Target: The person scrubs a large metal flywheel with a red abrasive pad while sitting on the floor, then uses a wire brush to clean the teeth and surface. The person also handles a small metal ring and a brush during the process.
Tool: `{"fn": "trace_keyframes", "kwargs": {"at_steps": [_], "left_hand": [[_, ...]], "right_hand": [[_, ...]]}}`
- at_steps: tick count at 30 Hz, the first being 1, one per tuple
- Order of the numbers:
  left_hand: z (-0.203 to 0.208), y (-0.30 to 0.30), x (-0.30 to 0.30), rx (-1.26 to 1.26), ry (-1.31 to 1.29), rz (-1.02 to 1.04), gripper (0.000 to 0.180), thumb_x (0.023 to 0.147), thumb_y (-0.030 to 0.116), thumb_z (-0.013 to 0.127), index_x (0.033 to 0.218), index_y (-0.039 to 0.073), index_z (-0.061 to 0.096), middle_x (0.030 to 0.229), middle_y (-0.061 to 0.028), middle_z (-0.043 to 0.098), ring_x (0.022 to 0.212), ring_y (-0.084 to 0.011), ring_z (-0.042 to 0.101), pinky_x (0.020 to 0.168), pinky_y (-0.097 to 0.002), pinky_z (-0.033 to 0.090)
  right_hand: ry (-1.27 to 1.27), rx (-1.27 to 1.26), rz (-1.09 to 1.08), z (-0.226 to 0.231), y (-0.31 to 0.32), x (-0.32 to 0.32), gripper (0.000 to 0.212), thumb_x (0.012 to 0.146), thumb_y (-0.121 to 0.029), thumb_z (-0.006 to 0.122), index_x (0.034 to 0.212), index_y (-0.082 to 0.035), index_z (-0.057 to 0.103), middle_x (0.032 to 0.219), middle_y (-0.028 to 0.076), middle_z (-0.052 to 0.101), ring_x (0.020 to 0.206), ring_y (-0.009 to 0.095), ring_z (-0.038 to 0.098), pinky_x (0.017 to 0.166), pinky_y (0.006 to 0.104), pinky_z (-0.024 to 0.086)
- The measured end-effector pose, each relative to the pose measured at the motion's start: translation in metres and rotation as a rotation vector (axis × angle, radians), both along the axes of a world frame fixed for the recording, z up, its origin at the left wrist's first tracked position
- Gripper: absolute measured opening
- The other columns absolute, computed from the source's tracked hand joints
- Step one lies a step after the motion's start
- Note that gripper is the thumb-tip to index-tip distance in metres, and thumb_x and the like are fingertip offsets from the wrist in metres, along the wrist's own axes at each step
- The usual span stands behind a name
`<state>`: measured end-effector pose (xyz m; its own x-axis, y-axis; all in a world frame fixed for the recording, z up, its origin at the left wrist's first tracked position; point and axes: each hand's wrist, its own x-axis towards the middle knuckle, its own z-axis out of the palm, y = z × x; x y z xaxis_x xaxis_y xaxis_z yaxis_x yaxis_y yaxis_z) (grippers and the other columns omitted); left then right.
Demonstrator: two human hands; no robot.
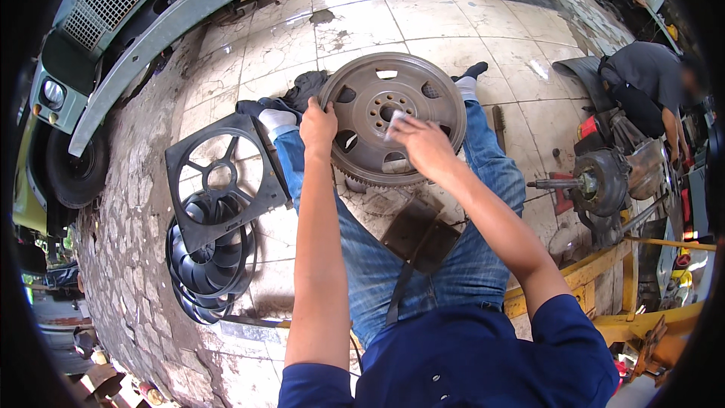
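A round grey-brown metal flywheel (387,85), with a toothed rim, several cutouts and a ring of bolt holes at its centre, stands tilted between my outstretched legs. My left hand (318,130) grips its left rim, thumb over the edge. Across the face, my right hand (424,147) presses a small whitish-grey folded pad (395,125) just beside the centre hole; whether that is cloth or sandpaper I cannot tell. Below the flywheel a dark brown boxy piece (414,233) lies between my thighs.
A black fan shroud (198,147) and a fan (205,253) lie left of my leg. To the right sit a greasy hub with a shaft (596,181) and a yellow metal frame (574,276). Another person (653,75) bends over at the right. A vehicle's bumper (162,26) juts in upper left.
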<state>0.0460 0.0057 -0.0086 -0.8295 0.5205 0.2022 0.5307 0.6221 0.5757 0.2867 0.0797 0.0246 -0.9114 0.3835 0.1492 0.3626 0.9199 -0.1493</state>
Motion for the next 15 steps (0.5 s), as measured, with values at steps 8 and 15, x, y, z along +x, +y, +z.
{"fn": "trace_keyframes", "kwargs": {"at_steps": [8, 15], "left_hand": [[0.005, 0.0, 0.0, -0.017, -0.088, -0.007, 0.05, 0.092, 0.036, 0.057, 0.129, 0.002, 0.052, 0.109, -0.0286, 0.066, 0.105, -0.0453, 0.062, 0.09, -0.0491, 0.049], [0.006, 0.0, 0.0, -0.009, -0.079, -0.003, 0.05, 0.092, 0.036, 0.058, 0.131, 0.003, 0.052, 0.11, -0.0285, 0.066, 0.105, -0.0449, 0.062, 0.091, -0.0495, 0.049]], "right_hand": [[0.049, -0.001, 0.02, -0.006, 0.013, 0.0, 0.043, 0.087, -0.002, 0.051, 0.128, -0.013, 0.061, 0.142, 0.004, 0.053, 0.135, 0.022, 0.045, 0.107, 0.0447, 0.039], [0.041, -0.003, -0.005, -0.006, 0.014, 0.0, 0.041, 0.092, -0.007, 0.047, 0.13, -0.014, 0.059, 0.143, 0.005, 0.052, 0.136, 0.022, 0.043, 0.109, 0.0466, 0.037]]}}
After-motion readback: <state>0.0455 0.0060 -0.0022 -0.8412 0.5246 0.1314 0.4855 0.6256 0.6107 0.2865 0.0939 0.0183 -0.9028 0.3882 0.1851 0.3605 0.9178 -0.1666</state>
